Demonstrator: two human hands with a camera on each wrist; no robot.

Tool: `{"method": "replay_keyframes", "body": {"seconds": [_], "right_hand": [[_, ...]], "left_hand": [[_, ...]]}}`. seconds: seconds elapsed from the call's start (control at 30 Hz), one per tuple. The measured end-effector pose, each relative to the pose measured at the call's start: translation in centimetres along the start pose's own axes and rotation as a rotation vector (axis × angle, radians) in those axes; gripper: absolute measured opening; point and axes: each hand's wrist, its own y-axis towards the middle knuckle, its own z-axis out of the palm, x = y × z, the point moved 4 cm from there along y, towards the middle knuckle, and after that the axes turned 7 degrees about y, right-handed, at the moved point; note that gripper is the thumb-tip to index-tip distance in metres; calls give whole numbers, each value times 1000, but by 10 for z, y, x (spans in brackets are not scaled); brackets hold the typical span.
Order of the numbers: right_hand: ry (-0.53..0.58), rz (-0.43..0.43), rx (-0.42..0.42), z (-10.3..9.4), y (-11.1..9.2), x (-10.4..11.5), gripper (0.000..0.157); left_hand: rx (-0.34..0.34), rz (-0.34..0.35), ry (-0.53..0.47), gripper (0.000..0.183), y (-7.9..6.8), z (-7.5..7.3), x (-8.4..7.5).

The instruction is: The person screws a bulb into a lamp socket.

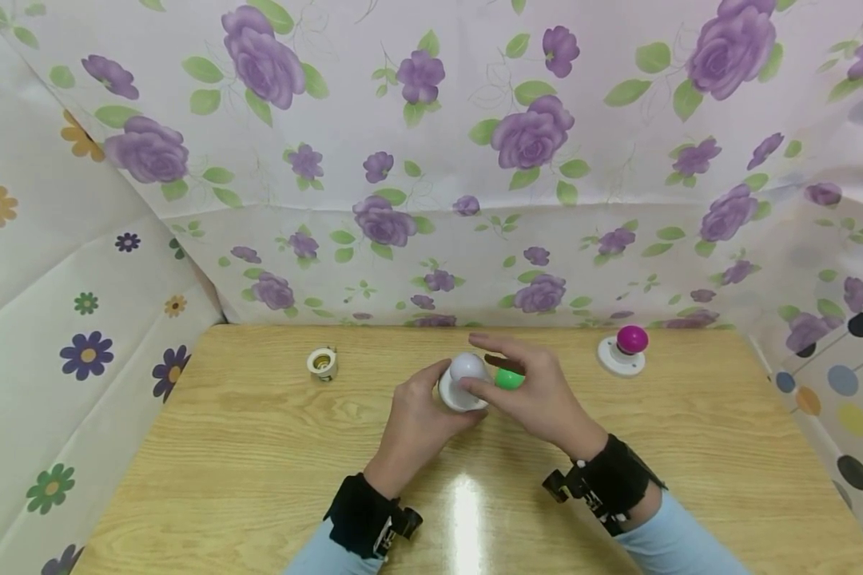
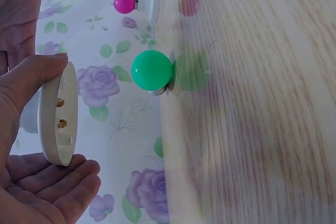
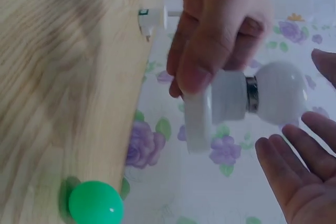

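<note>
My left hand [image 1: 419,419] grips a white round lamp holder [image 3: 197,124] by the rim of its base, above the table. A white light bulb [image 3: 281,93] sits in the holder, with a strip of its metal collar showing. Two brass screws [image 2: 62,124] are visible on the holder's underside in the left wrist view. Close around the bulb, my right hand [image 1: 539,391] has its fingers and thumb spread; the right wrist view shows them apart from the glass. A green bulb [image 2: 152,70] stands on the table behind the right hand, partly hidden in the head view.
To the right at the back, a magenta bulb [image 1: 632,339] is fitted in a white round holder [image 1: 621,366]. A small white socket [image 1: 322,363] stands at the back left. Behind the wooden table [image 1: 259,463] hangs a flowered cloth [image 1: 431,176].
</note>
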Motion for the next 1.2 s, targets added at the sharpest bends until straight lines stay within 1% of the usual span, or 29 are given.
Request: {"method": "replay_keyframes", "body": {"seconds": [0.07, 0.17, 0.3, 0.43, 0.57, 0.8, 0.9, 1.03, 1.2], "right_hand": [[-5, 19, 28, -2, 1, 1, 48], [33, 40, 73, -3, 3, 15, 45], [86, 40, 116, -1, 4, 35, 43], [96, 66, 141, 1, 4, 38, 42], [106, 89, 152, 1, 3, 35, 41], [91, 81, 119, 2, 3, 35, 39], [88, 77, 81, 2, 3, 32, 39], [102, 75, 26, 2, 0, 23, 39], [91, 70, -20, 3, -2, 5, 39]], "left_hand": [[-5, 2, -7, 61, 0, 1, 0], [-2, 3, -18, 62, 1, 2, 0], [14, -5, -11, 64, 0, 2, 1], [16, -4, -1, 64, 1, 3, 1], [17, -9, 10, 66, 0, 2, 0], [19, -13, -2, 66, 0, 2, 0], [15, -13, -12, 65, -1, 3, 1], [16, -18, -20, 65, -1, 3, 0], [17, -18, -22, 64, 0, 3, 0]]}}
